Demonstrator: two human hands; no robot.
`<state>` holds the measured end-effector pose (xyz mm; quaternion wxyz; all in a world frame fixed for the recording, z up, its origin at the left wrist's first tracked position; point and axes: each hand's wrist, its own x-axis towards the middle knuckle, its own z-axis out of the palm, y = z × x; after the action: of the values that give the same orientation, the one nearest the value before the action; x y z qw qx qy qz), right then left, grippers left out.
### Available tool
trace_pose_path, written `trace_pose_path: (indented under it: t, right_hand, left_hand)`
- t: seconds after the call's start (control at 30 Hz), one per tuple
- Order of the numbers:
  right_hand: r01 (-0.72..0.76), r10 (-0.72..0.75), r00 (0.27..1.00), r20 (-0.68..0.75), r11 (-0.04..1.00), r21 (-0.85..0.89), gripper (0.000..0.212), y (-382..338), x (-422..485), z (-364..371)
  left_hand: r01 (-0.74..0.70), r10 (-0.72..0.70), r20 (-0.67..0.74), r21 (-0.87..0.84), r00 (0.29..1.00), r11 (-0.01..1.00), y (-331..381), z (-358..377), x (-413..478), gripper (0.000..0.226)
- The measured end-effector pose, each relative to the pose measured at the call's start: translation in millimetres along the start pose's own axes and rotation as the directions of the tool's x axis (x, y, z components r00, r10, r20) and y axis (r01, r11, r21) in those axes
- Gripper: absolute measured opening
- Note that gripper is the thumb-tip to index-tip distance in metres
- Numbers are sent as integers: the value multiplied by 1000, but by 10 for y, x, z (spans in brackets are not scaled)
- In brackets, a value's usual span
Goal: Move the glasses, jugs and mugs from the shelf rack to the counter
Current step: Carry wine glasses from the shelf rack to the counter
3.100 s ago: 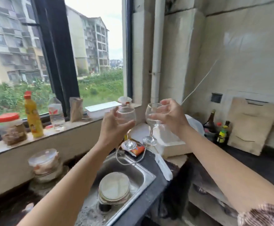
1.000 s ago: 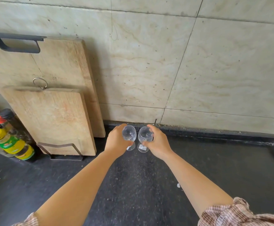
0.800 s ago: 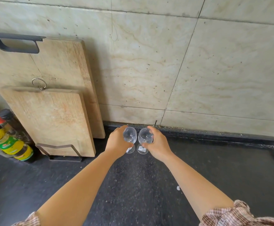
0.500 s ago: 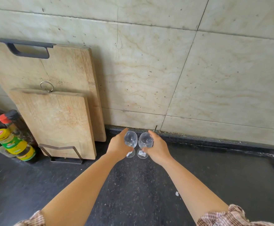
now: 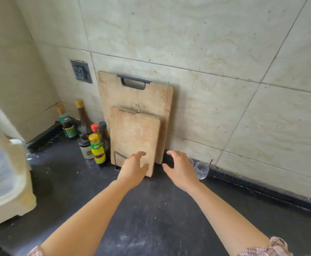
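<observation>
Two clear wine glasses stand on the black counter [image 5: 151, 218] close to the tiled wall. One wine glass [image 5: 201, 169] shows fully; the second glass [image 5: 191, 161] is mostly hidden behind my right hand [image 5: 180, 169]. Both hands hover above the counter with fingers spread and nothing in them. My left hand [image 5: 135, 168] is in front of the small cutting board, to the left of the glasses. My right hand is just left of the glasses and apart from them.
Two wooden cutting boards [image 5: 135, 126] lean on the wall in a wire stand. Several sauce bottles [image 5: 95, 145] cluster in the corner left of them. A white plastic container [image 5: 5, 174] sits at the far left. A wall socket [image 5: 81, 71] is above the bottles.
Both hands have let go of the wine glasses, which now stand on the counter by the wall. The hands have drawn back to the left and my view has turned left.
</observation>
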<state>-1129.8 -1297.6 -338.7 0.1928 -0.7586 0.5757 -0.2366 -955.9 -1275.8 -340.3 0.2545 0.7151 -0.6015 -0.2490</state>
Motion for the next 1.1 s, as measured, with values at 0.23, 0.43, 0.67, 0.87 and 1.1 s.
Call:
trace_pose_path:
  t: [0.23, 0.43, 0.67, 0.87, 1.1]
  right_hand:
    - [319, -327, 934, 145, 945, 79, 41, -1687, -586, 598]
    - [540, -553, 798, 240, 833, 121, 41, -3343, -1628, 1107]
    - [733, -766, 566, 305, 637, 239, 38, -5210, -3222, 1659]
    - [863, -895, 326, 305, 414, 291, 45, -6421, -4458, 2053]
    - [935, -961, 86, 264, 169, 312, 47, -7768, -5445, 2471]
  left_hand:
    - [150, -134, -311, 27, 941, 988, -878, -1407, -1432, 43]
    - [371, -296, -516, 47, 804, 927, -1738, -2583, -3167, 43]
    - [607, -397, -689, 79, 606, 790, -2484, -3583, -5423, 35]
    - [805, -503, -773, 17, 388, 594, -2932, -4205, -7023, 43]
    - [894, -500, -838, -33, 220, 447, -3483, -4982, -8233, 42]
